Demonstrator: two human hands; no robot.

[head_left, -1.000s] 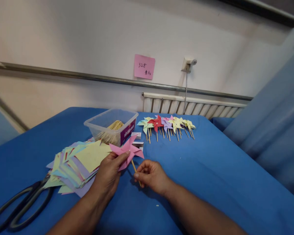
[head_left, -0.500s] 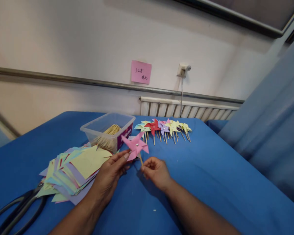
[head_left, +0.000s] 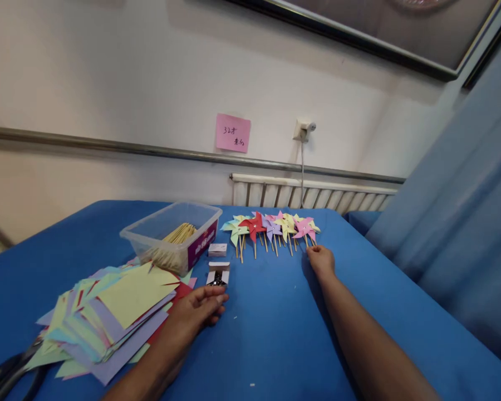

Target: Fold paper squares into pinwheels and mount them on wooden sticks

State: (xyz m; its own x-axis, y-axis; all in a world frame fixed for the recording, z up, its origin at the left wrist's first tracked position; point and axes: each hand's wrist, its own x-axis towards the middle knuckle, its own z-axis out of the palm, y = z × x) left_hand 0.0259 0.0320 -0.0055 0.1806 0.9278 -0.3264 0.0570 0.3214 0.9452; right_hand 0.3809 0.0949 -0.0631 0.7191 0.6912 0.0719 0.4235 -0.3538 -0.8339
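Placing step, by my reading: right hand (head_left: 320, 259), fingers curled at the pink pinwheel (head_left: 304, 228) stick, grip unclear; left hand (head_left: 198, 306) rests open, empty, near the paper stack (head_left: 108, 312).

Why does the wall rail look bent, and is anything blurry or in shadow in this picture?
Head view: the wide lens bows the wall rail and tilts the window frame. Light is soft and even, with no glare; the right hand casts only a faint shadow on the blue cloth. The pinwheels look sharp; the scissors at the corner edge are stretched and soft.
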